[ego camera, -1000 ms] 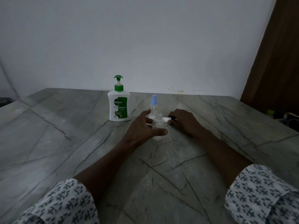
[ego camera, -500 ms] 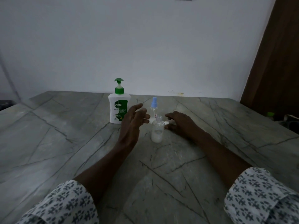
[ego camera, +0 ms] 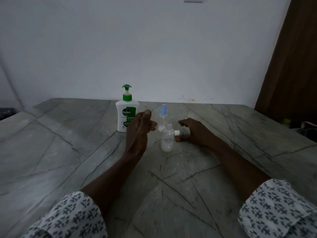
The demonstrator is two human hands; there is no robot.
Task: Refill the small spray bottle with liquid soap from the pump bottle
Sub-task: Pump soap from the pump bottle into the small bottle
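A white pump bottle (ego camera: pixel 126 115) with a green pump head stands upright at the back of the marble table (ego camera: pixel 68 152). To its right stands a small spray bottle (ego camera: pixel 163 117) with a blue sprayer top. In front of that, a small clear bottle (ego camera: pixel 167 138) stands uncapped, with white liquid in its lower part. My left hand (ego camera: pixel 138 131) hovers open between the pump bottle and the clear bottle, touching neither. My right hand (ego camera: pixel 193 132) rests on the table just right of the clear bottle, fingers curled around a small white cap (ego camera: pixel 177 133).
A plain white wall rises behind the table. A brown wooden door (ego camera: pixel 291 57) stands at the far right, with dark items and something green (ego camera: pixel 286 121) beyond the table's right edge. My patterned sleeves fill the bottom corners.
My left hand let go of the clear bottle, lifted and drew left toward the pump bottle. My right hand stayed beside the clear bottle with the cap.
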